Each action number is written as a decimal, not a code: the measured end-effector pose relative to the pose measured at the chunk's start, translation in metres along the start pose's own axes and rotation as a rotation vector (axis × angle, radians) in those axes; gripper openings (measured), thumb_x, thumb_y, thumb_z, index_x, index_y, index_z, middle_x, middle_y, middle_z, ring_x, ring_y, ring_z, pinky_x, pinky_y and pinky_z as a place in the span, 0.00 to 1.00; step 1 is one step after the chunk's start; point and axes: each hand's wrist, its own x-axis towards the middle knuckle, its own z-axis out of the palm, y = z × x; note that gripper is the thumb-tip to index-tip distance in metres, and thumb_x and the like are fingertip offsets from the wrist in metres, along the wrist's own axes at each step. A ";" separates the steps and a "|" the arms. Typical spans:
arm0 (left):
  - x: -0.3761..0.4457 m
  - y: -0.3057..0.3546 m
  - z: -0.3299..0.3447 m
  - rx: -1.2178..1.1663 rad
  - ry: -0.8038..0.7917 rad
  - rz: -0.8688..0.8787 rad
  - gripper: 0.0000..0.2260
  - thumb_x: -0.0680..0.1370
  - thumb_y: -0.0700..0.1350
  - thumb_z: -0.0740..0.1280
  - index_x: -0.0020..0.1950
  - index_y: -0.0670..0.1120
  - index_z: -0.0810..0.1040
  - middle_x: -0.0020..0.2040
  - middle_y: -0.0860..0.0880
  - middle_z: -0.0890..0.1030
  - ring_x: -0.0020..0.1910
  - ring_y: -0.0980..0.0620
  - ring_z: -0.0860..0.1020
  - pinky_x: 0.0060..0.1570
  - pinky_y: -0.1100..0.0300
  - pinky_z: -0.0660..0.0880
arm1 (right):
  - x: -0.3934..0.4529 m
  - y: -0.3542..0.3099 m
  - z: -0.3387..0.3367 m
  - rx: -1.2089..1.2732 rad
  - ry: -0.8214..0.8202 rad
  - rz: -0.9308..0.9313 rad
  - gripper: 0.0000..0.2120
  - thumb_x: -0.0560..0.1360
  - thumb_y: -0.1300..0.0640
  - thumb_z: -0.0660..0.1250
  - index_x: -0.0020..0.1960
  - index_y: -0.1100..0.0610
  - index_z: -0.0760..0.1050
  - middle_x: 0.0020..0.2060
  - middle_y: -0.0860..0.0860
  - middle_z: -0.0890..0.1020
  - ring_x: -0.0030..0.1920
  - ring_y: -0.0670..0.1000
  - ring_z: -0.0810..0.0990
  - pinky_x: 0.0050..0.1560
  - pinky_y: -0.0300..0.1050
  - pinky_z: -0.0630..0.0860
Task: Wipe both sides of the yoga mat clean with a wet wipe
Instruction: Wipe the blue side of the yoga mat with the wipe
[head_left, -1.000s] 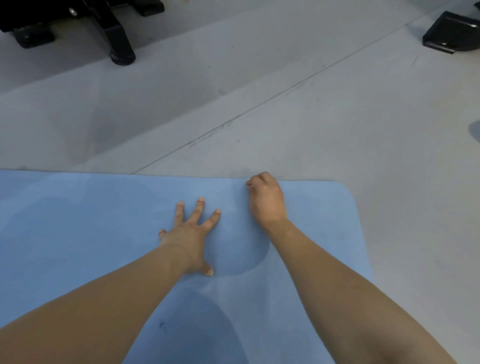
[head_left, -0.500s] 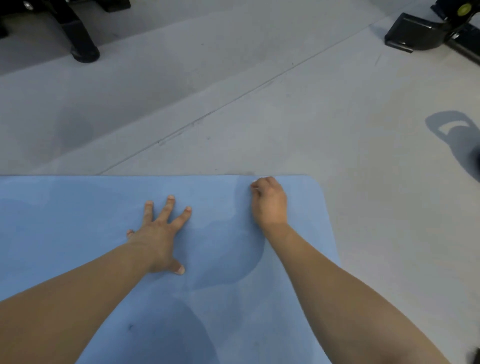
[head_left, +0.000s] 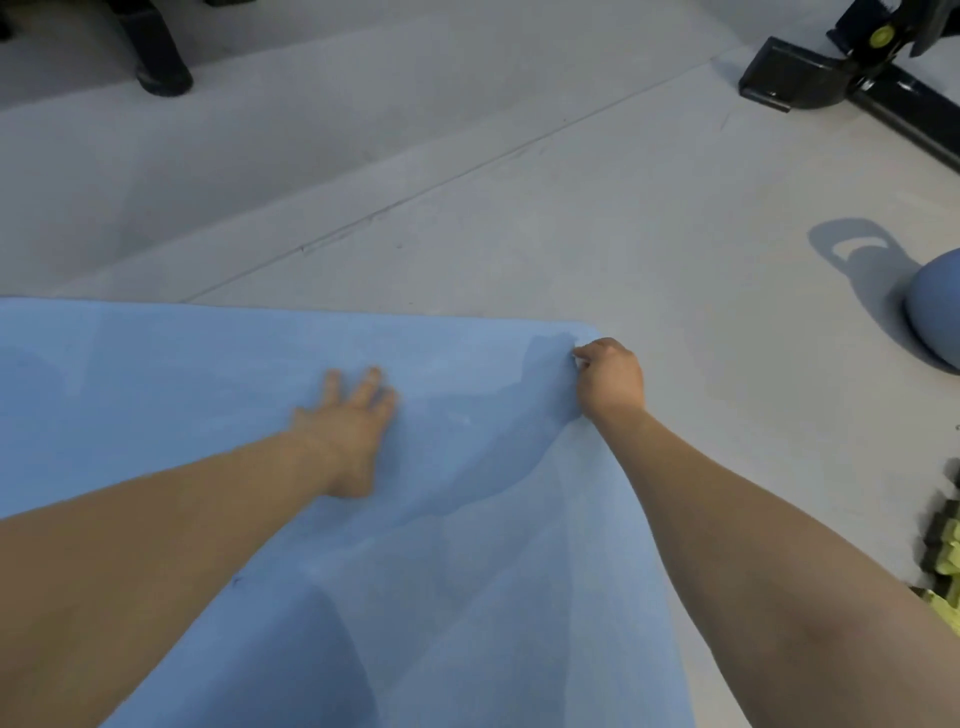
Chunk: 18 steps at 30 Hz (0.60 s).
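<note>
Right hand shifted to mat corner edge — fisted | left hand flat, splayed

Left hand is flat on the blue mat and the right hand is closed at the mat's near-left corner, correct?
Not quite. The head view shows the right hand closed at the far-right corner of the blue mat, beside the grey floor. The left hand is indeed flat on the mat.
</note>
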 end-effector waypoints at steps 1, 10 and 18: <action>-0.004 0.024 0.004 0.010 0.010 0.084 0.49 0.74 0.53 0.70 0.81 0.57 0.37 0.79 0.52 0.29 0.79 0.37 0.34 0.73 0.33 0.60 | -0.002 0.003 0.000 -0.009 -0.006 -0.003 0.20 0.77 0.66 0.57 0.64 0.57 0.78 0.61 0.54 0.77 0.59 0.57 0.76 0.56 0.42 0.71; -0.006 0.100 0.028 0.122 -0.048 0.104 0.60 0.67 0.66 0.76 0.78 0.61 0.30 0.76 0.50 0.22 0.75 0.33 0.27 0.69 0.25 0.55 | -0.007 0.012 -0.002 -0.019 0.000 -0.159 0.14 0.82 0.58 0.58 0.58 0.57 0.82 0.50 0.56 0.80 0.52 0.59 0.78 0.52 0.43 0.70; -0.008 0.108 0.021 0.143 -0.060 0.090 0.61 0.67 0.62 0.78 0.79 0.58 0.32 0.77 0.47 0.25 0.75 0.29 0.31 0.68 0.26 0.60 | -0.091 0.021 0.002 0.139 -0.019 -0.583 0.15 0.81 0.54 0.59 0.45 0.58 0.82 0.39 0.53 0.80 0.40 0.57 0.78 0.45 0.45 0.72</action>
